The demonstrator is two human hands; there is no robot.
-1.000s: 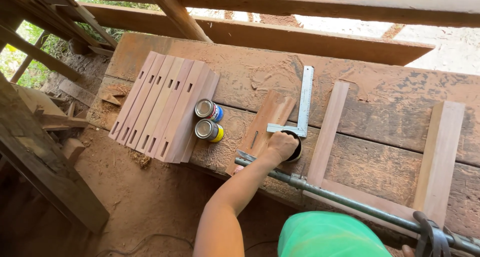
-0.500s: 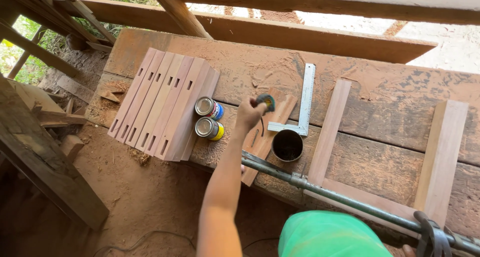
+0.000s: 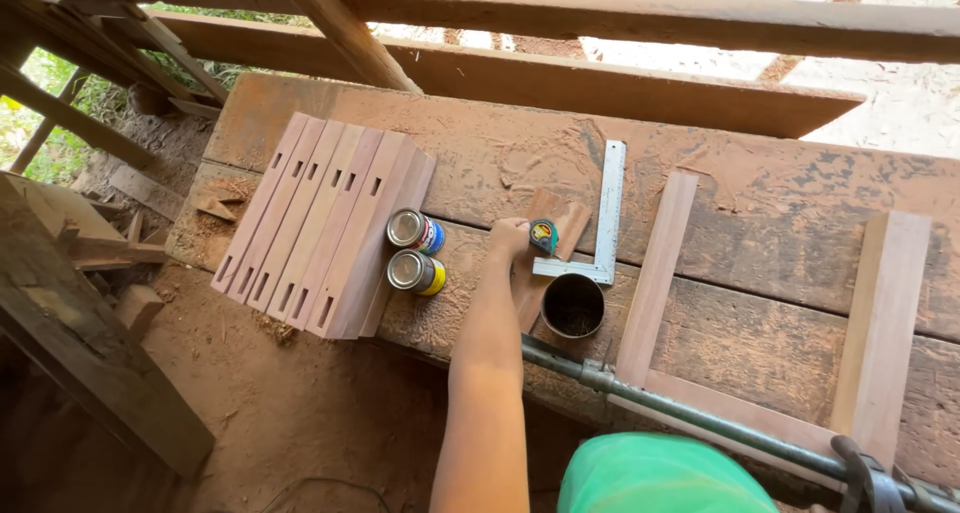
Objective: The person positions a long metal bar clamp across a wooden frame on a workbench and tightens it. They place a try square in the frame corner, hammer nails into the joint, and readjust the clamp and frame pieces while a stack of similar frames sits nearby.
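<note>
Head view, L to R. Far left of frame: scrap timber (image 3: 70, 303) lies on red dirt below the workbench (image 3: 760, 203). Left-centre: a row of slotted boards (image 3: 320, 228) lies side by side on the bench, each w/ small rectangular holes. Just right of them: two small tins (image 3: 415, 253) on their sides, one above the other, touching the boards' edge. Centre: one bare arm reaches up from the bottom edge; which hand it is cannot be told. The hand (image 3: 510, 238) has fingers closed on a small round tape measure (image 3: 543, 236), held on a short wood piece (image 3: 545, 248). Below it: an open dark can (image 3: 572, 306), upright. Beside the tape: a metal square (image 3: 600, 228), flat, L-shaped. Right of centre to far right: a wood frame (image 3: 660, 273) in a pipe clamp (image 3: 720, 428), lower right. Bottom centre: green cloth (image 3: 655, 478).
</note>
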